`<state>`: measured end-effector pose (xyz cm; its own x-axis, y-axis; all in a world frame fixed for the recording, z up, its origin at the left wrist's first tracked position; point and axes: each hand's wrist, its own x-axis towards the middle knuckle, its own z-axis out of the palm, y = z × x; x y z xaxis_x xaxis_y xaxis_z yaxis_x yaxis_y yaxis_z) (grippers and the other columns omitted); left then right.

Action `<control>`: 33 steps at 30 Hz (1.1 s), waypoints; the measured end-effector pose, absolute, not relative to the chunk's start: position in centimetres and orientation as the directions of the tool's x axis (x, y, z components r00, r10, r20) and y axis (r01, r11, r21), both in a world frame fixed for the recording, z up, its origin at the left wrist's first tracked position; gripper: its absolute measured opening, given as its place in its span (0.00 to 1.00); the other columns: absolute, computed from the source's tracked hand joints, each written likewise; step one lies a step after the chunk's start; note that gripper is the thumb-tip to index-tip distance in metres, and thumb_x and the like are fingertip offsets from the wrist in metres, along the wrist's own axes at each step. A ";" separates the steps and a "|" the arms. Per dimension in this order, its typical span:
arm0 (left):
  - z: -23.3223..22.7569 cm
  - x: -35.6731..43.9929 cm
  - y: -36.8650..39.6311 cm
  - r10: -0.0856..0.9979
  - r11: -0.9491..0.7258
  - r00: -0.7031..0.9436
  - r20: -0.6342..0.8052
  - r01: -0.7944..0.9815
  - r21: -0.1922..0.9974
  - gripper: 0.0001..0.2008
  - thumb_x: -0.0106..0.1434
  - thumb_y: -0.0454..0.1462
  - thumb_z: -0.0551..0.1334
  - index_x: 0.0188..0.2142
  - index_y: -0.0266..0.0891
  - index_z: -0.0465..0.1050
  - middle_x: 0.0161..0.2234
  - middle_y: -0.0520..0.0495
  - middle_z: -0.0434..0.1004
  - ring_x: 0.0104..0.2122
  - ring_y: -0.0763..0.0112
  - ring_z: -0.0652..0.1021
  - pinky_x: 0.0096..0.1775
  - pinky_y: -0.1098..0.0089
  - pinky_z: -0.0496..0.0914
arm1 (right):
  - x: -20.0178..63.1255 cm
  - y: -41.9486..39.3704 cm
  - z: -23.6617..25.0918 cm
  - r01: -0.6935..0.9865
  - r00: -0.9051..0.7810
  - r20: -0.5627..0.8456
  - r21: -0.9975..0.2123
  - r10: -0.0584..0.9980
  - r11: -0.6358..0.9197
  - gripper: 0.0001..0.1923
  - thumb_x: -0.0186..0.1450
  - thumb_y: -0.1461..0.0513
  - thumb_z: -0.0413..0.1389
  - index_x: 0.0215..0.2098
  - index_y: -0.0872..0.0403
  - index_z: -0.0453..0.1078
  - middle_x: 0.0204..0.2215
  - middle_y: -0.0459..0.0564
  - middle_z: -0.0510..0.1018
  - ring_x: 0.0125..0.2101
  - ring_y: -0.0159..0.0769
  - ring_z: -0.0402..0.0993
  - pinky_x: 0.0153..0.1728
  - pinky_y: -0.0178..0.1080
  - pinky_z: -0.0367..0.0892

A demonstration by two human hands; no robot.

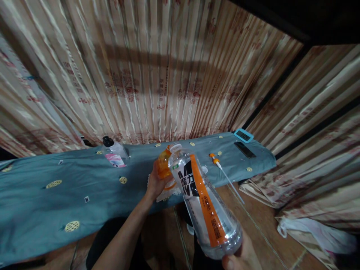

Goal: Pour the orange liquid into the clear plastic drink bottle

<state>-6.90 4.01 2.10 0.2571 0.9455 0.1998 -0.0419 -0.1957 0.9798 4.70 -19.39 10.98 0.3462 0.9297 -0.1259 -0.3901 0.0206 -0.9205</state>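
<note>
1. Right hand (pixel 242 255), low and nearest the camera, is closed around the base of a clear bottle (pixel 205 198) with an orange label, tilted neck-first toward the left hand.
2. Left hand (pixel 154 183) grips an orange container (pixel 164 165) just beyond the bottle's open mouth.
3. The step looks like pouring between them; mouths must line up.
4. Farther left, a black-capped bottle (pixel 114 153) lies on blue cloth (pixel 42 187).

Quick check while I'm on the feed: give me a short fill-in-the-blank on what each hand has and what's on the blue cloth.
1. The right hand grips the base of a clear ____ with an orange stripe.
2. The left hand holds an ____ coloured container.
3. The capped bottle on the blue cloth has a ____ cap.

Missing words: bottle; orange; black
</note>
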 end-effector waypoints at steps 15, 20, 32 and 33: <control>2.1 -6.9 4.0 0.942 -0.200 0.256 0.215 -0.083 0.976 0.30 0.47 0.37 0.69 0.50 0.42 0.62 0.47 0.46 0.75 0.45 0.62 0.77 0.48 0.58 0.72 | 4.7 -19.3 11.2 -0.350 0.355 -0.095 -0.936 0.930 0.039 0.45 0.39 0.48 0.71 0.54 0.48 0.66 0.45 0.53 0.81 0.46 0.51 0.77 0.44 0.40 0.72; 1.7 -6.9 4.1 0.942 -0.195 0.262 0.208 -0.075 0.978 0.32 0.45 0.36 0.70 0.50 0.42 0.61 0.46 0.47 0.75 0.43 0.64 0.77 0.47 0.62 0.72 | 4.4 -19.4 11.7 -0.344 0.367 -0.081 -0.937 0.927 0.055 0.43 0.41 0.49 0.71 0.53 0.46 0.67 0.45 0.51 0.81 0.46 0.49 0.77 0.44 0.38 0.71; 2.0 -6.9 3.9 0.955 -0.200 0.223 0.196 -0.005 0.980 0.32 0.46 0.36 0.69 0.51 0.40 0.62 0.47 0.44 0.74 0.44 0.63 0.77 0.47 0.60 0.72 | 4.8 -19.6 11.8 -0.343 0.338 -0.135 -0.939 0.931 -0.012 0.47 0.39 0.49 0.72 0.56 0.49 0.65 0.45 0.51 0.81 0.50 0.46 0.74 0.45 0.33 0.69; 2.0 -7.0 3.9 0.955 -0.194 0.232 0.185 0.016 0.981 0.32 0.46 0.37 0.69 0.51 0.40 0.62 0.47 0.44 0.74 0.44 0.62 0.77 0.47 0.60 0.72 | 4.9 -19.7 11.8 -0.335 0.347 -0.145 -0.942 0.927 -0.022 0.48 0.39 0.49 0.72 0.56 0.49 0.65 0.45 0.51 0.81 0.51 0.46 0.74 0.46 0.33 0.69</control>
